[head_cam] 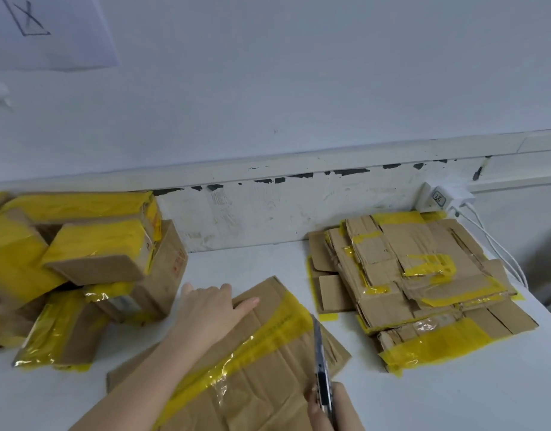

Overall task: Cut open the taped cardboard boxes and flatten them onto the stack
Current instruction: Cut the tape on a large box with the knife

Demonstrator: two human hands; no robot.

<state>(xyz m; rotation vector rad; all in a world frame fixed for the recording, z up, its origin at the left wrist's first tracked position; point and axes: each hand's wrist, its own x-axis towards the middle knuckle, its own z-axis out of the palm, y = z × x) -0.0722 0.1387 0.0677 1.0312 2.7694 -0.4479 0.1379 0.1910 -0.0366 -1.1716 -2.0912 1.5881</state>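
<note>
Your left hand (210, 309) lies flat, fingers straight, on the far-left corner of a cardboard box (252, 362) crossed by yellow tape (236, 359) on the white table (439, 399). Your right hand (325, 405) grips what looks like scissors (320, 356), tips at the box's right edge. Taped boxes (81, 259) are piled left; the flattened stack (423, 284) sits right, charger (440, 197) behind.
</note>
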